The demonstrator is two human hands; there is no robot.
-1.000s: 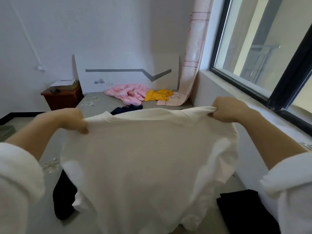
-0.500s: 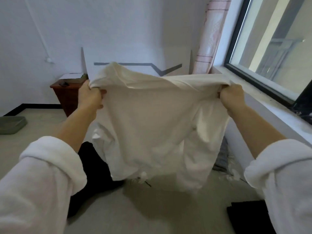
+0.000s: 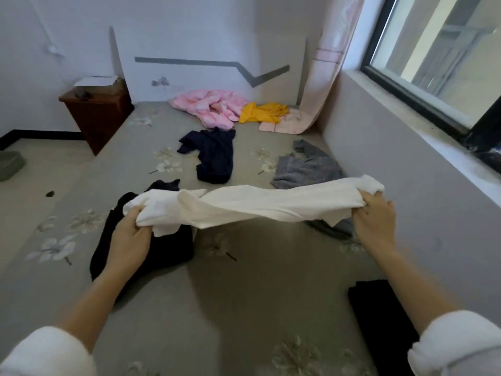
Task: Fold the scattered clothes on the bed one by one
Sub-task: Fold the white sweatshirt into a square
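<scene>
The white shirt [image 3: 260, 206], held up high a moment ago, now stretches low over the bed [image 3: 244, 294]; left hand [image 3: 130, 240] and right hand [image 3: 375, 219] grip its bunched ends.

Far beyond the left hand [image 3: 130, 240], a dark-brown wooden nightstand [image 3: 100, 118] stands against the white wall [image 3: 203, 25], with pale floor [image 3: 40, 164] and black skirting [image 3: 40, 134] alongside. Straight ahead there's a white headboard [image 3: 217, 82] with a grey zigzag stripe. Above the right hand [image 3: 376, 221], daylight pours through a dark-framed window [image 3: 433, 58] onto the sill [image 3: 406, 112], and a pink curtain [image 3: 325, 77] hangs in the corner.
</scene>
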